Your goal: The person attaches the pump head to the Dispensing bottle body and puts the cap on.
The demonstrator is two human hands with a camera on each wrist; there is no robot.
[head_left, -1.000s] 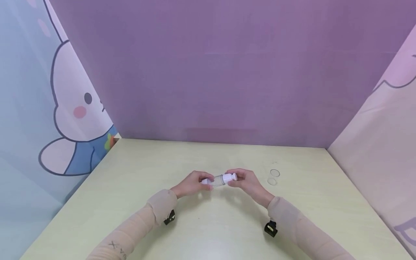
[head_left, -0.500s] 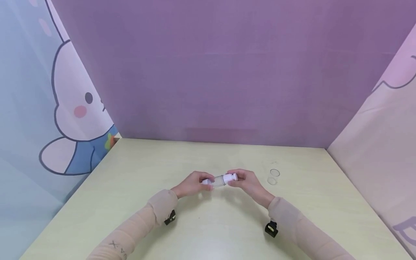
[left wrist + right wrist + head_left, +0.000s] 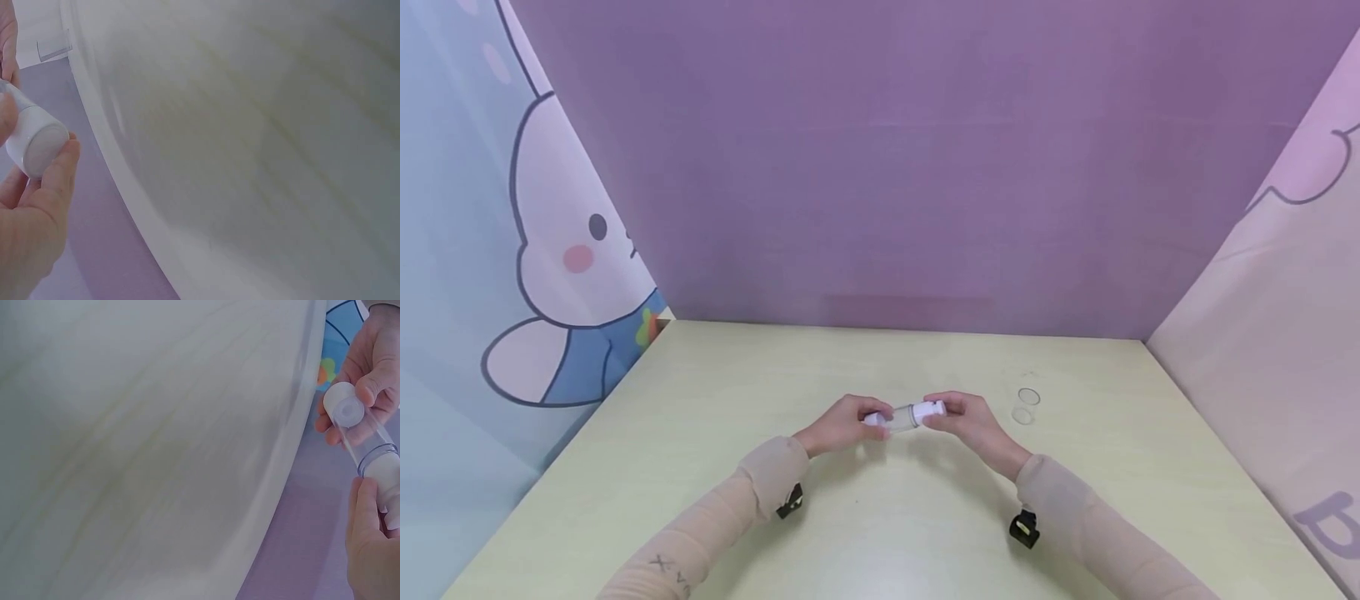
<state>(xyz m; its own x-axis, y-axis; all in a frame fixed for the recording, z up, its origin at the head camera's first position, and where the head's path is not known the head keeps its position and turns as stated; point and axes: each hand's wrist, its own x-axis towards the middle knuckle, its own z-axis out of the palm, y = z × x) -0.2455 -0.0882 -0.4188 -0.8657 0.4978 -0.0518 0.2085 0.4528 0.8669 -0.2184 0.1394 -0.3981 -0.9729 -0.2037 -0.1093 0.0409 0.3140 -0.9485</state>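
Note:
Held sideways between both hands is a small pump bottle [image 3: 901, 419] with a clear body, a white base and a white pump head [image 3: 927, 411]. My left hand [image 3: 844, 423] grips the base end, fingers and thumb on either side. On the pump head, my right hand [image 3: 973, 421] holds with thumb and fingertips. The left wrist view shows the round white base [image 3: 45, 145] close up. In the right wrist view, a white disc-like part [image 3: 347, 411] shows through the clear body near the base, and a dark ring circles the body beside the pump head.
A clear open cylinder [image 3: 1026, 407], like a bottle cap, stands on the pale table [image 3: 880, 517] to the right of the right hand. A purple partition [image 3: 880, 167] rises behind the table, with printed cloth [image 3: 580, 250] at the left and more at the right.
Both hands keep their grip on the bottle and have hardly moved. The head view has shifted slightly, so the surroundings appear a little further left.

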